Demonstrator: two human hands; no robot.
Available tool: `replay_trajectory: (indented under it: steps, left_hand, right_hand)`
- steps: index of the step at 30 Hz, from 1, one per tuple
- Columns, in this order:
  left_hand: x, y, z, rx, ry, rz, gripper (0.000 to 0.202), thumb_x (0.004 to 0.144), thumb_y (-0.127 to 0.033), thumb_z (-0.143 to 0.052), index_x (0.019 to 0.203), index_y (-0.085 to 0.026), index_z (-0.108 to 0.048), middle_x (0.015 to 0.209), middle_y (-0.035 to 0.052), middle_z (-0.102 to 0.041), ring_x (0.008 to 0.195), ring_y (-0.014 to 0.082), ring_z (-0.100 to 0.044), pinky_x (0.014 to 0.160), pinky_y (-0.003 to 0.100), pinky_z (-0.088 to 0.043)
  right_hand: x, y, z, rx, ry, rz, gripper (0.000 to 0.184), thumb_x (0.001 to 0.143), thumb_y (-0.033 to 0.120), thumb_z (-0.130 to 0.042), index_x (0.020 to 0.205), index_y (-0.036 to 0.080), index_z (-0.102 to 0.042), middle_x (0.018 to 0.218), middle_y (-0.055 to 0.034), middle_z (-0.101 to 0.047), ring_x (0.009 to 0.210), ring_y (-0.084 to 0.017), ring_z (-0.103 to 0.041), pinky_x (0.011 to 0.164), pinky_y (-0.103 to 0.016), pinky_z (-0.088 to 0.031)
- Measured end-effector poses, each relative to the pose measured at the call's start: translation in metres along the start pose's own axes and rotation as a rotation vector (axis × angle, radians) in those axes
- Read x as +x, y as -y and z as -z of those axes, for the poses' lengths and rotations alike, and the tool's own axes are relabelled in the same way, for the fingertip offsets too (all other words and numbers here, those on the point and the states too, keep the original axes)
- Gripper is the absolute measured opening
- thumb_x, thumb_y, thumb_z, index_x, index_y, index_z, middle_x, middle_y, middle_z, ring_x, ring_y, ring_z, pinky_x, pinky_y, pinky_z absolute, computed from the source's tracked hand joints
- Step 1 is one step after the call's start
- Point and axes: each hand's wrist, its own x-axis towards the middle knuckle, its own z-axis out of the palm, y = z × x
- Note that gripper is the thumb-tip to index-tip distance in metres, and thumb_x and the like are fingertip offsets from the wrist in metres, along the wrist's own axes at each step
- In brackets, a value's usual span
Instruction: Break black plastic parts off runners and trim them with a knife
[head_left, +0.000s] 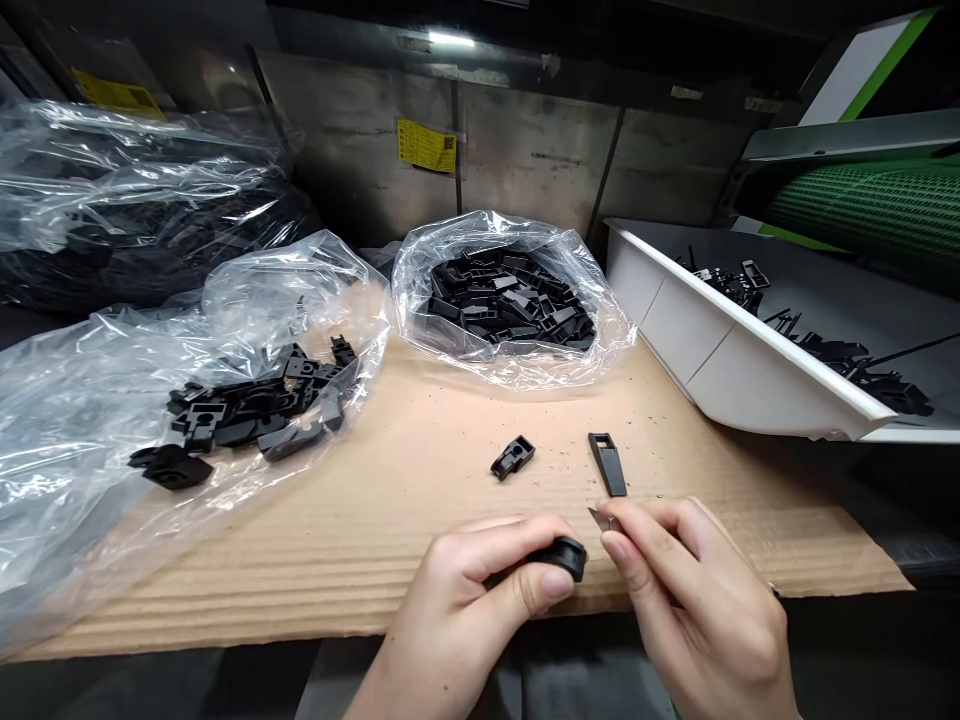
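Between the thumb and fingers of my left hand (480,590) is a black plastic part (568,558), its rounded end facing right. My right hand (697,600) pinches a small blade (602,518); only its pointed metal tip shows, just right of the black part and apart from it. The rest of the blade is hidden by my fingers. Beyond my hands, a small black plastic clip (514,457) and a longer tapered black piece (607,464) with a square opening lie on the cardboard (420,480).
A clear bag (517,375) full of black parts stands behind. To the left, more parts (255,410) spill from plastic film (90,400). A white bin (757,370) with black pieces sits at right, below a green mesh roller (870,205). The cardboard's front edge runs beneath my hands.
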Motion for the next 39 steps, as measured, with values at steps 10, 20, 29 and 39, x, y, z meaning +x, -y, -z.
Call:
replay_trajectory:
  steps: [10, 20, 29, 39]
  left_hand:
    - [-0.006, 0.012, -0.004, 0.236, -0.166, -0.37, 0.033, 0.078, -0.001, -0.053, 0.092, -0.027, -0.067, 0.106, -0.004, -0.064, 0.098, 0.0116, -0.059, 0.083, 0.013, -0.044]
    - [-0.004, 0.018, -0.003, 0.37, -0.132, -0.59, 0.034, 0.077, 0.006, -0.05, 0.098, -0.017, -0.063, 0.107, 0.0013, -0.064, 0.102, 0.0119, -0.057, 0.091, 0.013, -0.041]
    - [-0.002, 0.013, -0.004, 0.349, -0.106, -0.584, 0.024, 0.079, 0.002, -0.052, 0.091, -0.013, -0.066, 0.099, 0.0045, -0.066, 0.095, 0.0113, -0.061, 0.087, 0.009, -0.042]
    - [-0.003, 0.018, 0.0, 0.328, -0.074, -0.588, 0.033, 0.077, 0.008, -0.049, 0.095, -0.015, -0.063, 0.104, 0.0018, -0.063, 0.109, 0.014, -0.054, 0.097, 0.017, -0.038]
  right_hand:
    - [-0.001, 0.014, 0.013, 0.28, 0.226, -0.366, 0.021, 0.089, 0.021, -0.039, 0.072, 0.023, -0.052, 0.056, 0.0054, -0.049, 0.048, -0.008, -0.05, 0.048, -0.018, -0.038]
    - [0.006, 0.013, 0.011, 0.365, 0.387, -0.387, 0.025, 0.09, 0.023, -0.037, 0.065, 0.022, -0.041, 0.057, 0.0065, -0.043, 0.051, -0.007, -0.044, 0.05, -0.016, -0.033]
    - [0.038, 0.005, 0.031, 0.706, 1.004, -0.686, 0.029, 0.085, 0.034, -0.041, 0.063, 0.018, -0.051, 0.049, 0.0058, -0.039, 0.046, -0.007, -0.035, 0.044, -0.018, -0.027]
    - [0.019, 0.004, 0.026, 0.517, 0.625, -0.538, 0.034, 0.089, 0.033, -0.037, 0.06, 0.018, -0.044, 0.056, 0.005, -0.044, 0.046, -0.005, -0.04, 0.044, -0.015, -0.032]
